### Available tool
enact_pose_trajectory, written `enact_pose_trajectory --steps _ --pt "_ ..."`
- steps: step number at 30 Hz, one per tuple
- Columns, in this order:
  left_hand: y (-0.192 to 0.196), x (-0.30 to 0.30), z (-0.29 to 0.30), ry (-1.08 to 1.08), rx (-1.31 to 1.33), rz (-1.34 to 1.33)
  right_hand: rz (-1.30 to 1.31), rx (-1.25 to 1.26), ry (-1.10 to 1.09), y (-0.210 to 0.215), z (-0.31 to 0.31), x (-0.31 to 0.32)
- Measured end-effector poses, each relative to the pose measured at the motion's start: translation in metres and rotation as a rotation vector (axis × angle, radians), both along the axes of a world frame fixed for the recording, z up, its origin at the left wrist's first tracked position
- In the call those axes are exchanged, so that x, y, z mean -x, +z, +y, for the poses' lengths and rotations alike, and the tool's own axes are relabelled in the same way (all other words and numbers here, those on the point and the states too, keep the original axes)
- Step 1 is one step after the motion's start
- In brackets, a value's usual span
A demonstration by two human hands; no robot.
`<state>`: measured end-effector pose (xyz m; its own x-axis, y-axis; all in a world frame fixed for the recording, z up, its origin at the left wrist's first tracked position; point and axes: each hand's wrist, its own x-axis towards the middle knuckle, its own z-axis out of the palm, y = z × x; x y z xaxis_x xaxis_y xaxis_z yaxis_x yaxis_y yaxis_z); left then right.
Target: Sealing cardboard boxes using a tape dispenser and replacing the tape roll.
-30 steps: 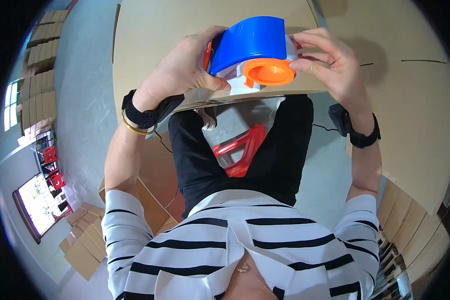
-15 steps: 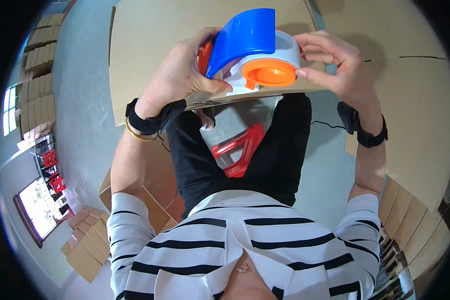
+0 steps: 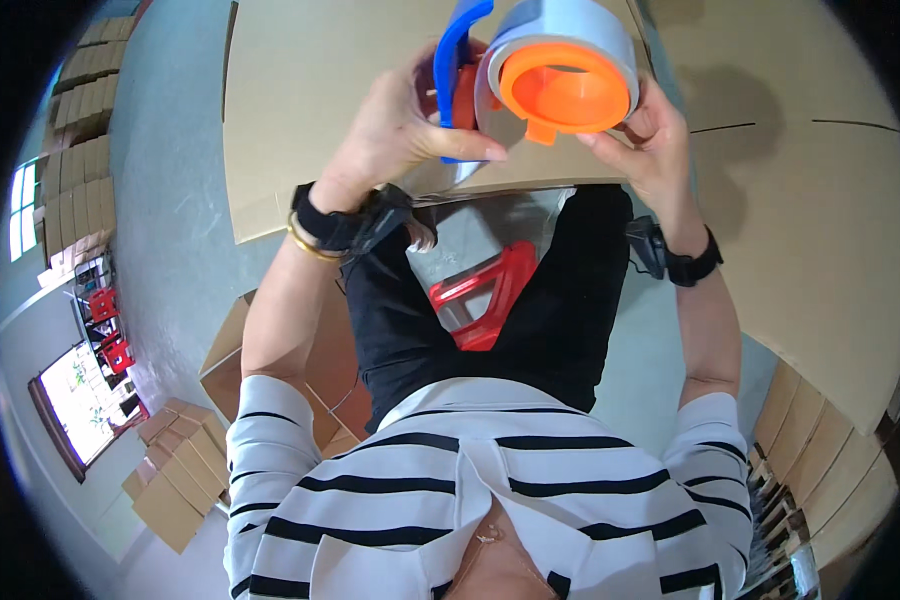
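Observation:
A tape dispenser with a curved blue guard (image 3: 448, 85), a red-orange handle and an orange hub (image 3: 567, 90) is lifted above the cardboard. A wide roll of pale tape (image 3: 570, 22) sits around the hub. My left hand (image 3: 395, 125) is wrapped round the handle side, its thumb stretched along the lower part. My right hand (image 3: 650, 140) grips the roll's right side near the hub, thumb in front; its other fingers are partly hidden behind the roll. Both wrists wear black straps, and a gold bangle (image 3: 313, 243) circles the left one.
Flat cardboard (image 3: 310, 120) spreads under my hands, with a second large sheet (image 3: 810, 220) at right. A red plastic stool (image 3: 485, 300) shows between my legs. Cardboard boxes (image 3: 185, 470) stand at lower left, and more stacks line the far left wall.
The dispenser has turned and risen, so its guard now shows edge-on and the orange hub faces me. My right hand has moved left and closed more firmly on the roll.

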<state>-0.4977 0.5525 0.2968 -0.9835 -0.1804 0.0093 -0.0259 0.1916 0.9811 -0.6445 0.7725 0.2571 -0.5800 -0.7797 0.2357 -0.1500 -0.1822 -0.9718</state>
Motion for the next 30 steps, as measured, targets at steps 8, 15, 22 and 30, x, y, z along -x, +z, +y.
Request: enact_pose_trajectory --steps 8,15,22,30 --pt "-0.020 -0.002 0.007 0.026 0.249 -0.013 0.441 -0.048 -0.009 0.025 0.018 0.021" --pt "-0.033 -0.011 -0.002 0.023 0.320 0.067 0.690 -0.251 0.037 0.060 0.013 0.032" --pt "-0.018 -0.018 -0.002 0.059 0.411 0.012 0.645 -0.340 0.116 0.071 0.012 0.022" --pt "-0.031 -0.005 -0.005 0.049 0.148 0.027 0.388 -0.180 0.034 0.038 0.014 0.029"
